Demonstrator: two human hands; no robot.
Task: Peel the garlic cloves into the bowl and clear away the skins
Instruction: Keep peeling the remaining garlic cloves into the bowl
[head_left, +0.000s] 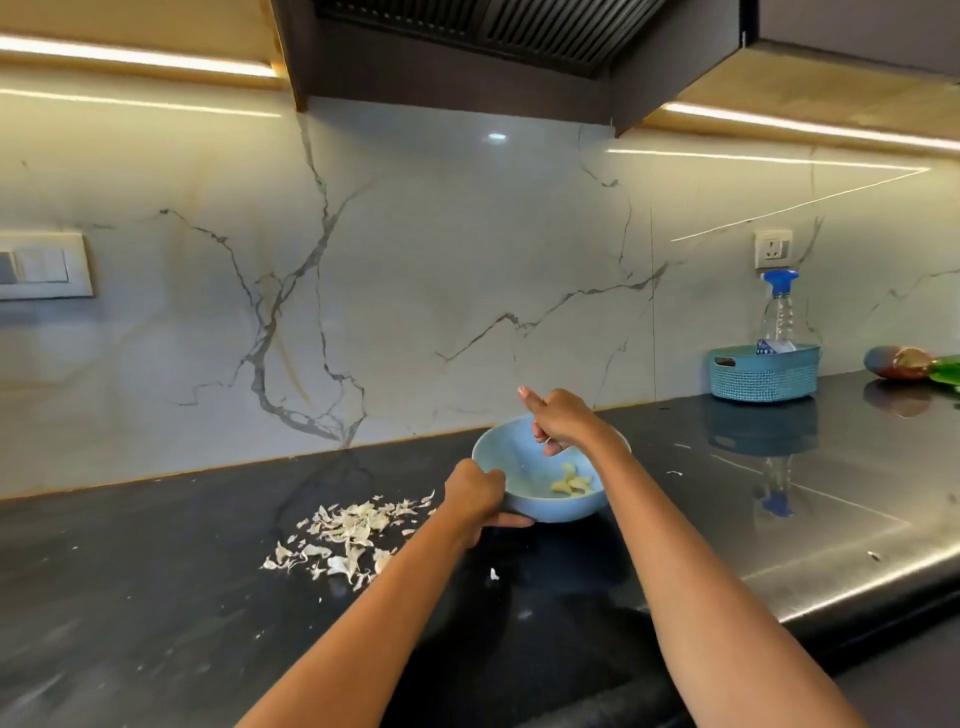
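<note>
Currently left hand grips the tilted round pale-blue bowl by its rim, peeled yellowish garlic cloves inside, right hand curled above it (contents unclear); papery white skins sit left, so keep bowl steady.

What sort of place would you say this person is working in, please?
Most likely a home kitchen: a dark extractor hood hangs over a black stone countertop, with a marble-look backsplash behind it.
</note>
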